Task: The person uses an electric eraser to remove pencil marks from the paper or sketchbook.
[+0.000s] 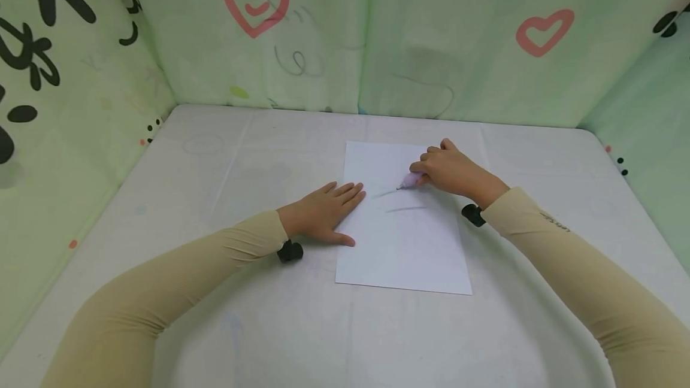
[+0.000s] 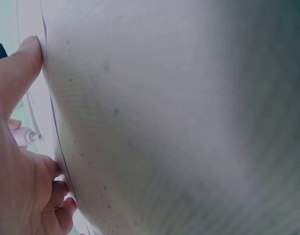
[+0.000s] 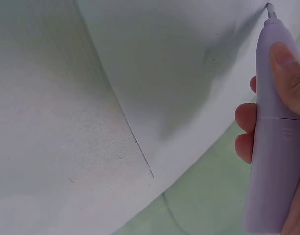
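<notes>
A sheet of white paper point(image 1: 399, 256) lies on the table and bears two short grey streaks. My left hand point(image 1: 326, 211) rests flat over its left edge, fingers spread and thumb apart. In the left wrist view the same hand point(image 2: 22, 166) has its fingertips at the paper's edge. Fingers of my right hand point(image 1: 453, 169) curl round a thick lilac pen-shaped tool point(image 3: 280, 161) with a narrow metal tip. The tip is at the paper, by the right end of the upper streak. In the right wrist view the thumb point(image 3: 287, 73) lies along the tool's front half.
A white cloth point(image 1: 242, 328) covers the table. Pale green curtains point(image 1: 323, 47) with hearts and dark drawings stand round its back and sides. A small black device is strapped at the left wrist point(image 1: 290, 252) and another at the right wrist point(image 1: 473, 215).
</notes>
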A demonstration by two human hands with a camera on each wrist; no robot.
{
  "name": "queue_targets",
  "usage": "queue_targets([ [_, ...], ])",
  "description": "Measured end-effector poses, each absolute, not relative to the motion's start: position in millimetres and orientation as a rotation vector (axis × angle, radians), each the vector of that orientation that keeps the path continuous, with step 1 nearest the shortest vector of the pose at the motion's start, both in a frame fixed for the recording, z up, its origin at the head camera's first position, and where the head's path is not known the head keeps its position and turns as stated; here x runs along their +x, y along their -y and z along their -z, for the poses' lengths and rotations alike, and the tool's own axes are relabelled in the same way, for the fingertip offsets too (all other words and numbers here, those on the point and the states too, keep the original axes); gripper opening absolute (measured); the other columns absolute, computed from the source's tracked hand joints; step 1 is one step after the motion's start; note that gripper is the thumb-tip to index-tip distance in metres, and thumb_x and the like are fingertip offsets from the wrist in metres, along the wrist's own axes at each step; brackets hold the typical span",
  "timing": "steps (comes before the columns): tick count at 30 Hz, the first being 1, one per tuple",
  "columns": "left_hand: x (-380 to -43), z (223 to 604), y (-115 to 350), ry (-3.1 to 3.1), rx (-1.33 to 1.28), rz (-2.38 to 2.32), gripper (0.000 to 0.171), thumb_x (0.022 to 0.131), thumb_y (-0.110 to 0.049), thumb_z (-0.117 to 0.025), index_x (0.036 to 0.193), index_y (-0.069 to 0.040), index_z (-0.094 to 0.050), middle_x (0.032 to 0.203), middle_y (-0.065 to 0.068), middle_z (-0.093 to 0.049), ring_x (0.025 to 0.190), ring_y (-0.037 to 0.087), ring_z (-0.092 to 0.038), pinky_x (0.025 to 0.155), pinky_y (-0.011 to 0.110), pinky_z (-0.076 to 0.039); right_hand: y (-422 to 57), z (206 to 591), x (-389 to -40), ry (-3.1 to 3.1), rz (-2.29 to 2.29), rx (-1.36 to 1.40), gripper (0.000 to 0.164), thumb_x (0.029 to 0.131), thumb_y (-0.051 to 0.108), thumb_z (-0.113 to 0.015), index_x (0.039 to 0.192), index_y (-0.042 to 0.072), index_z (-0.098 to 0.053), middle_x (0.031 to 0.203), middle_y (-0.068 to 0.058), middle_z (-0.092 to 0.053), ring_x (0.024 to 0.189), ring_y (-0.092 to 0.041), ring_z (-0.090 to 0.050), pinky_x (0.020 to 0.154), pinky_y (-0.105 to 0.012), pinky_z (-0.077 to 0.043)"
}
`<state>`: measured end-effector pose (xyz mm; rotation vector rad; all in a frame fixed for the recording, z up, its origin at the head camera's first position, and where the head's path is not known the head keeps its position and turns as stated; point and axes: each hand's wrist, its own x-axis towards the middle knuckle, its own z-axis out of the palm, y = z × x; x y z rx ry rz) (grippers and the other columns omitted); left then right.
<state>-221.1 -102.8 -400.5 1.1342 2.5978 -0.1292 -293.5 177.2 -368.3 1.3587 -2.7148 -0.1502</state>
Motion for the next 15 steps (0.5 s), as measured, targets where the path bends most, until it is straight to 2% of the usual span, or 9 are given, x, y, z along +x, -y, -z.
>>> queue_targets([
  [5,-220.8,399.8,102.8,-2.595,1.152,0.132,0.097,0.087,-0.068,-0.042,0.152,-0.006,-0.004,0.160,0.010,-0.004,0.148,0.024,-0.008,0.119,0.046,-0.011,-177.5,369.0,-293.6,2.714,0.135,1.340,0.017,0.075,0.022,-0.076,0.088,0.014,-0.068,0.072,-0.003,-0.064,0.069,-0.021,-0.052,0.071,-0.039,-0.030],
  [11,-220.3,398.8,102.7,-2.594,1.149,0.125,0.097,0.087,-0.068,-0.043,0.152,-0.007,-0.004,0.160,0.010,-0.003,0.148,0.024,-0.008,0.119,0.045,-0.011,-176.5,366.9,-292.0,2.730,0.136,1.377,0.014,0.076,0.022,-0.075,0.082,0.015,-0.065,0.068,-0.001,-0.060,0.067,-0.019,-0.050,0.071,-0.039,-0.030],
  [15,-220.4,399.6,103.0,-2.599,1.146,0.143,0.097,0.087,-0.068,-0.041,0.152,-0.007,-0.004,0.160,0.009,-0.003,0.148,0.024,-0.008,0.119,0.045,-0.011,-175.6,366.4,-291.8,2.725,0.141,1.361,0.014,0.076,0.021,-0.075,0.084,0.014,-0.066,0.069,-0.002,-0.061,0.067,-0.020,-0.050,0.071,-0.039,-0.030],
])
